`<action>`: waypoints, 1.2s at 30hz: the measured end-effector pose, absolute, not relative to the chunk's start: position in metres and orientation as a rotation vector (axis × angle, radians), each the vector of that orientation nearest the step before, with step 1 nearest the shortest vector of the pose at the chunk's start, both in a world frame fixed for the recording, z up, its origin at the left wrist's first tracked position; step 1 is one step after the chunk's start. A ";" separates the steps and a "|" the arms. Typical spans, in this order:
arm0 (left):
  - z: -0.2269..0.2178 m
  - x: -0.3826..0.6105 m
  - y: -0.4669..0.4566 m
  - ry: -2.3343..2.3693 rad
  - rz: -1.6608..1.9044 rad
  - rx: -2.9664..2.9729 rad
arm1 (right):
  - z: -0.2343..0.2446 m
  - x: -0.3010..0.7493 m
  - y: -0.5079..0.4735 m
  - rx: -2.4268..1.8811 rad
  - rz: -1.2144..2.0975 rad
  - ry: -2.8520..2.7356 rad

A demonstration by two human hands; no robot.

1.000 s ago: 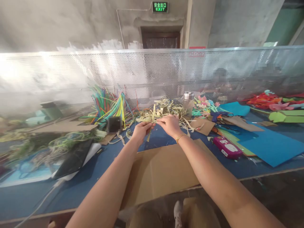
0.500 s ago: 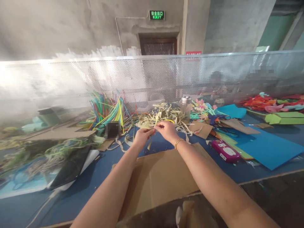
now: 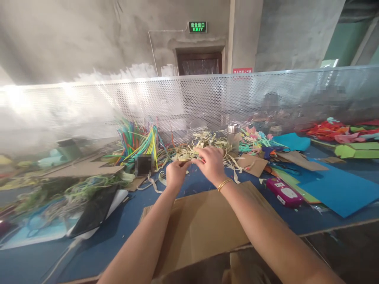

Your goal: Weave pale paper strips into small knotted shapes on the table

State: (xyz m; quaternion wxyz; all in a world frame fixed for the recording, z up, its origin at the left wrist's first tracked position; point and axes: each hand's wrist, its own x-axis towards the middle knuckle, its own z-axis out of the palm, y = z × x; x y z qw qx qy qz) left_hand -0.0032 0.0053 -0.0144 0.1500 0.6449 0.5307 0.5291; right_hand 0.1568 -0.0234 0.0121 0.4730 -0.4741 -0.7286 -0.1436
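The left hand (image 3: 176, 174) pinches a small strip (image 3: 184, 163) in front of a heap of pale strips (image 3: 204, 139). The right hand (image 3: 211, 161) is just beside it, fingers curled; whether it grips anything I cannot tell. A band of blue counter (image 3: 194, 184) shows between the hands and the far edge of the cardboard (image 3: 204, 225), whose near edge reaches the counter's front. The purple case (image 3: 284, 192) lies right of the cardboard, apart.

The bare left forearm (image 3: 139, 236) angles toward one o'clock, the bare right forearm (image 3: 260, 225) toward eleven. At twelve, the curled bare left hand (image 3: 176, 175) nears the bare right hand (image 3: 212, 163), whose thumb and index finger part.
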 end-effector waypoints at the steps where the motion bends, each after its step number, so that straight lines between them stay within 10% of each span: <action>1: -0.014 -0.003 0.004 1.545 1.527 1.913 | 0.012 0.151 -0.026 -1.116 -0.369 -1.879; 36: -0.021 -0.009 0.014 0.891 1.276 1.111 | -0.002 0.162 -0.010 -1.282 -0.286 -1.935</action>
